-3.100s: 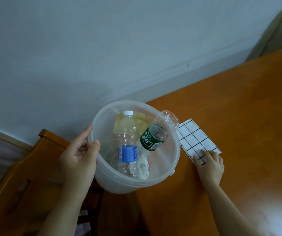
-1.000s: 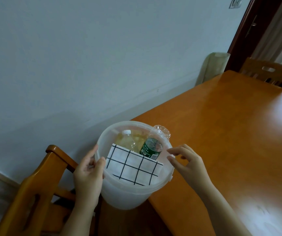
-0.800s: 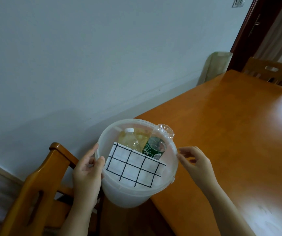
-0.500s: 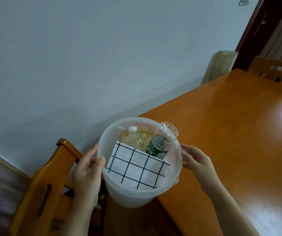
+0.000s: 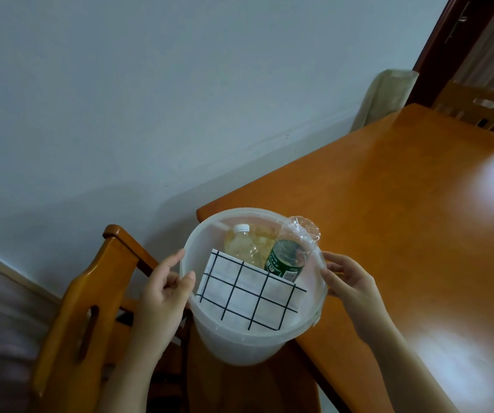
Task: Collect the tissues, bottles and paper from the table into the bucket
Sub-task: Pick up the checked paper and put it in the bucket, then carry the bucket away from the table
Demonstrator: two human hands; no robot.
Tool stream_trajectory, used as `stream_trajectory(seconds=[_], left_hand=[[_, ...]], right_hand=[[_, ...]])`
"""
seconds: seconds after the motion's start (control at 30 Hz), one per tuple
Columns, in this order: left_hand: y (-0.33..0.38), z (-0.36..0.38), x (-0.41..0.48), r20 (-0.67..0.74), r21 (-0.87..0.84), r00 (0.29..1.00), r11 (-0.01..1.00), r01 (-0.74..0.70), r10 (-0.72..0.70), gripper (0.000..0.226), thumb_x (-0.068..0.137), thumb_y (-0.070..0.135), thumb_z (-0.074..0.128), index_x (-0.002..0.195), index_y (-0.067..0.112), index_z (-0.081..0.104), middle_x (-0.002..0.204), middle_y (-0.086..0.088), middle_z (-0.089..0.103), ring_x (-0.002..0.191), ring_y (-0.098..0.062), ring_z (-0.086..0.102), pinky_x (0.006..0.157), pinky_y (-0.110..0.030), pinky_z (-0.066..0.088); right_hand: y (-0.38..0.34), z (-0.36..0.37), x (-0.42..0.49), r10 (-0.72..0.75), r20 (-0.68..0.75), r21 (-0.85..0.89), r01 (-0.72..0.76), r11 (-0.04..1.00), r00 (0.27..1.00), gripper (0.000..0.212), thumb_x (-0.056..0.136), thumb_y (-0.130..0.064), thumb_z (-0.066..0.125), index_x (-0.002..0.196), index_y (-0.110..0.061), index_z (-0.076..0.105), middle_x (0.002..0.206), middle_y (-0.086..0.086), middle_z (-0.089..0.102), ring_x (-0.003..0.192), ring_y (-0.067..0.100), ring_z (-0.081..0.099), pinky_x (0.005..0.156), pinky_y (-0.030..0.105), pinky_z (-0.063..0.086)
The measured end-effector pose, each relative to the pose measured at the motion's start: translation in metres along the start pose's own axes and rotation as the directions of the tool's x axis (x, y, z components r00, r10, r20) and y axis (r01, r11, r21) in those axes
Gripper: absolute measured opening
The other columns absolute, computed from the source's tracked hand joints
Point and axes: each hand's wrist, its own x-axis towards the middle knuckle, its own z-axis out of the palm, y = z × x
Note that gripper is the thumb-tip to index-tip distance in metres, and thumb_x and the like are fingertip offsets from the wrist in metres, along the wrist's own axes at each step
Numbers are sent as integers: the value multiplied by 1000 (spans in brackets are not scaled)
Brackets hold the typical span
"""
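Beside the orange wooden bench (image 5: 388, 222), left hand (image 5: 162, 296) and right hand (image 5: 348, 283) clasp the translucent plastic bucket (image 5: 239, 344) between them, steadying its grid-printed paper (image 5: 248, 296) and clear bottles (image 5: 287, 257).

Translucent plastic bucket (image 5: 239, 344); glossy wooden table (image 5: 403, 234).

A wooden chair (image 5: 90, 296) is standing at the lower left, its back rail angling up toward the pale wall (image 5: 180, 84), with a slot cut through the back. A baseboard (image 5: 7, 269) is running along the wall's foot at the left. Past the far end of the orange surface (image 5: 403, 219), a second chair (image 5: 484, 111) is showing its slotted back. A dark door frame (image 5: 454, 40) is rising at the upper right, and a pale folded object (image 5: 385, 93) is leaning against the wall beside it.
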Motion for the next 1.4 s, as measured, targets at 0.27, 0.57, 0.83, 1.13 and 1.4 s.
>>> stream_trajectory(seconds=[0.27,0.57,0.83,1.13,1.4], left_hand=[[-10,12,-3,124,54,991,997,-50,43,36,87,22,56,117,38,45,82,-3,58,73,-12,62,56,-18,53],[9,43,-18,235,49,960,984,-169,153,39,87,22,55,121,37,45,83,-11,59,73,-26,61,62,-38,56],[52,110,-58,393,6,887,963,-268,244,41,87,25,55,111,55,43,88,-7,59,74,-25,63,62,-42,57],[99,216,-155,544,-21,779,934,-358,311,38,86,24,56,121,38,47,87,-3,59,71,-24,62,57,-38,55],[126,300,-255,699,-72,649,933,-353,299,38,87,23,56,114,47,43,87,-4,58,69,-28,62,52,-42,54]], right_hand=[[16,-9,-27,-1,-144,14,3,1000,990,25,83,-13,60,104,-25,62,95,6,64,83,20,63,64,25,56],[15,-48,-69,-49,-257,47,63,997,965,25,82,-11,59,104,-23,61,95,7,63,73,12,63,62,20,56],[24,-128,-130,-83,-412,20,100,995,907,26,81,-14,60,99,-31,61,94,3,64,74,12,62,64,20,56],[51,-244,-236,-44,-612,4,59,998,790,27,83,-13,60,100,-33,62,92,1,66,77,17,62,66,21,56],[80,-333,-341,-23,-754,35,76,996,656,32,82,-4,60,90,-35,64,87,-1,65,63,7,59,60,13,51]])
